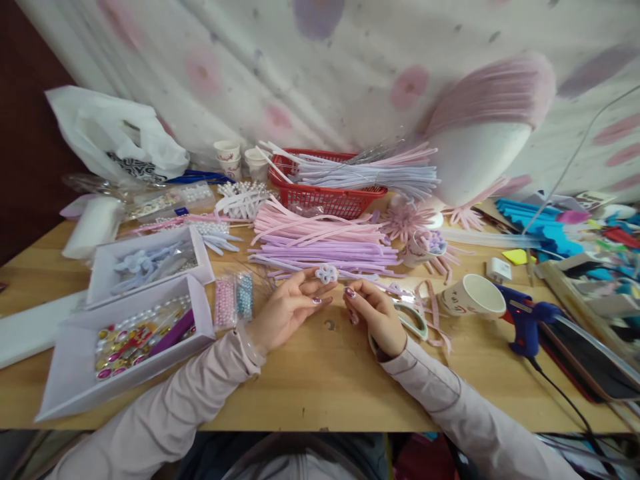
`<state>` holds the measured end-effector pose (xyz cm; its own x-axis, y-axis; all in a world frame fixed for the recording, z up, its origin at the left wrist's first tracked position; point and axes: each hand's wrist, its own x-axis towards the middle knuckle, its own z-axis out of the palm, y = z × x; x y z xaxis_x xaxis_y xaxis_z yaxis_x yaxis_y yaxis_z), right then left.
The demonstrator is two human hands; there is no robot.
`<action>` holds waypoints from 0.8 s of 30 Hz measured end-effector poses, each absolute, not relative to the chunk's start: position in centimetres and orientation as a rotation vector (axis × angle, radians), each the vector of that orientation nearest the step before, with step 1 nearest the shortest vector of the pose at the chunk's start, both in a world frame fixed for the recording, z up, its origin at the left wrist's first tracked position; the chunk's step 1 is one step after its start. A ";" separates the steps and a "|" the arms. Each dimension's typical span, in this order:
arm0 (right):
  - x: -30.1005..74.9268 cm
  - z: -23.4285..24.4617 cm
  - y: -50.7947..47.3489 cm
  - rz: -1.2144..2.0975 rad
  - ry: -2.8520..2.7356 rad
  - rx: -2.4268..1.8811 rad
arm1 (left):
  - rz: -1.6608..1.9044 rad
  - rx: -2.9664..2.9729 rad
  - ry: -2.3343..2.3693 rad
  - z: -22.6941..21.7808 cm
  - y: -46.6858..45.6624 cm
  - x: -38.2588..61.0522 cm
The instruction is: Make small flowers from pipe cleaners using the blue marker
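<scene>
A small pale lilac flower-shaped piece (pixel 327 273), apparently of bent pipe cleaner, sits at the fingertips of my left hand (pixel 290 308). Those fingers reach to the right, and the thumb lies below the piece. Just to the right is my right hand (pixel 377 319), its thumb and fingers curled together in a pinch. Whatever is between them, if anything, is too small to make out. Behind both hands lie bundles of purple pipe cleaners (pixel 325 255) and pink pipe cleaners (pixel 315 225). A roll of tape (pixel 414 321) rests beside my right hand.
Two open white boxes (pixel 204 313) of beads and trims stand left. Packets of pink beads (pixel 225 303) lie nearby. Behind is a red basket (pixel 330 200) of pipe cleaners. To the right are a paper cup (pixel 475 295), a blue glue gun (pixel 527 320) and a phone (pixel 595 353).
</scene>
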<state>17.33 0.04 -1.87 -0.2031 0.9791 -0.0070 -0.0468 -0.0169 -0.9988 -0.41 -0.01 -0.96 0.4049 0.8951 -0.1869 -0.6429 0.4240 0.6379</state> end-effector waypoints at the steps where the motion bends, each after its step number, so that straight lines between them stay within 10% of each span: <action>1: 17.3 -1.9 0.0 1.386 -1.316 -1.076 | 1.021 0.526 0.567 -0.9 0.0 -0.4; 24: 17.3 -2.0 -0.1 1.315 -1.491 -1.084 | 1.018 0.890 0.749 -1.9 -0.2 -0.1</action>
<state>17.29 -0.11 -1.96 -0.2637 0.9633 0.0507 0.0701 0.0715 -0.9950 -0.10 -0.23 -1.94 0.3481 0.9304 -0.1147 -0.3865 0.2539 0.8867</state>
